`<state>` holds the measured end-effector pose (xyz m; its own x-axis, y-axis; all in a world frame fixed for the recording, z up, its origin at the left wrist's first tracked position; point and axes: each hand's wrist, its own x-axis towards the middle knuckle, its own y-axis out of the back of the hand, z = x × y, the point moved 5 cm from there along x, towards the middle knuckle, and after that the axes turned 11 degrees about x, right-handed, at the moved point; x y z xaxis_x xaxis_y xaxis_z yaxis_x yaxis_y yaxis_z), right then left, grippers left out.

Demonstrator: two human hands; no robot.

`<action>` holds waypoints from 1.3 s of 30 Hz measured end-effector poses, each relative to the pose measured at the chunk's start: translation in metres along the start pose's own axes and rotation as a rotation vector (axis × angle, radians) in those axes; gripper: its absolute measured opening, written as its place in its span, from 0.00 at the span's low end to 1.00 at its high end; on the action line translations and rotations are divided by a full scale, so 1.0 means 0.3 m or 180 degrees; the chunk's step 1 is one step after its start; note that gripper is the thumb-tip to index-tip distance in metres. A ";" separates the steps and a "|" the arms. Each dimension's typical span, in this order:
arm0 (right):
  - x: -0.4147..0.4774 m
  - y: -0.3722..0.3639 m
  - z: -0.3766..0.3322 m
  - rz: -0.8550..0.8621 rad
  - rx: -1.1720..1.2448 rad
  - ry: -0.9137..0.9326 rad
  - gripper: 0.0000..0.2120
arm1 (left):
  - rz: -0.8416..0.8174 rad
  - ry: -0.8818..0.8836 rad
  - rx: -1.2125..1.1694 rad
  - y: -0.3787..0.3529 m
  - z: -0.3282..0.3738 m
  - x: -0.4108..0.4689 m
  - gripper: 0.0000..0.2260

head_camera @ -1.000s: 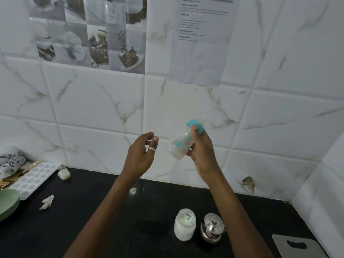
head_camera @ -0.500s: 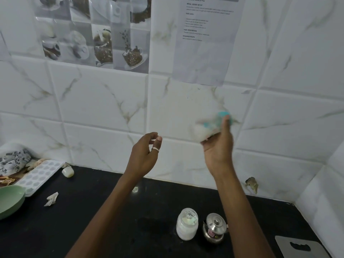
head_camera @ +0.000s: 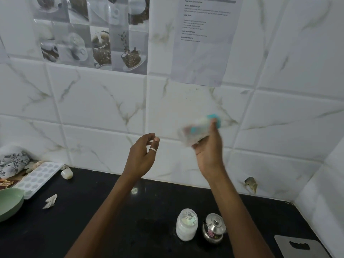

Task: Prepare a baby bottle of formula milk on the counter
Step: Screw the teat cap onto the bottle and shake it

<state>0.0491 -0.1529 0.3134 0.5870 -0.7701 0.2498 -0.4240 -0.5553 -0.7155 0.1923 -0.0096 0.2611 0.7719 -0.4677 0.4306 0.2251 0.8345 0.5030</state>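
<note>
Mixing step, I'd say: right hand [head_camera: 210,155] grips the blurred baby bottle [head_camera: 195,132]; left hand [head_camera: 141,157] loosely curled, empty. Next, stand it upright on the surface [head_camera: 149,211].

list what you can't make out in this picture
All in the head view:
- bottle: motion blur and the right hand gripping it hide its markings and fill level.
- wall sheet: print too small to read; top cut by the frame edge.
- green bowl: cut by the left edge.
- steel pot: lid hides the contents.
</note>
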 end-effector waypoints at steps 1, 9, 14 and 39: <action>-0.024 -0.012 0.038 -0.0204 -0.0511 -0.0191 0.25 | 0.0000 -0.0019 0.0016 -0.003 0.004 0.002 0.20; 0.040 -0.006 -0.071 0.0067 0.0776 0.0396 0.21 | 0.0020 0.0011 -0.0034 0.009 -0.003 -0.005 0.21; -0.026 -0.033 0.061 -0.0396 -0.0877 -0.0271 0.19 | -0.0003 -0.0067 0.0015 -0.011 0.009 -0.001 0.20; -0.035 0.020 0.090 -0.0588 -0.1531 -0.0063 0.16 | 0.0010 -0.0069 -0.0045 -0.017 0.002 0.002 0.18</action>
<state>0.0590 -0.1397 0.2888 0.6930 -0.6420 0.3280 -0.5785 -0.7667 -0.2784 0.1913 -0.0143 0.2591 0.7596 -0.4711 0.4484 0.2312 0.8400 0.4909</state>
